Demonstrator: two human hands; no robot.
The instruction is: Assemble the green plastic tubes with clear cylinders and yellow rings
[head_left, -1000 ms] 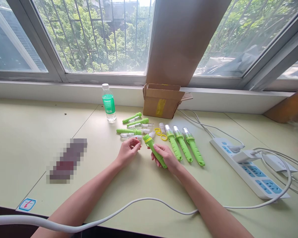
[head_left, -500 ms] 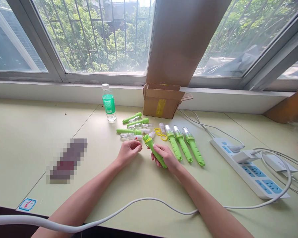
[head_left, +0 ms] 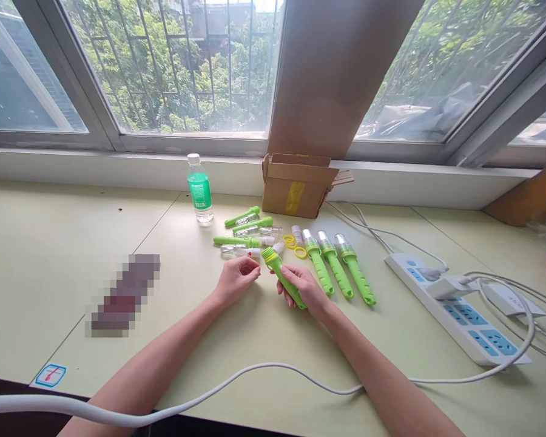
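My right hand (head_left: 307,288) is wrapped round a green flashlight handle (head_left: 273,261), tilted with its threaded top toward the upper left. A yellow ring sits round that threaded end. Just left of it my left hand (head_left: 237,278) has its fingers curled and thumb pressed in; whatever they may hold is hidden. Beyond it lie loose green handles (head_left: 236,241) and clear ribbed tubes (head_left: 232,249). Loose yellow rings (head_left: 300,252) rest behind the held handle. To the right, three green flashlights with clear tops (head_left: 341,267) lie side by side.
A water bottle (head_left: 200,191) and an open cardboard box (head_left: 291,191) stand near the window. On the right lies a white power strip (head_left: 464,318) with plugs and cables. One white cable (head_left: 273,365) crosses the table's front. A blurred dark object (head_left: 125,297) lies left.
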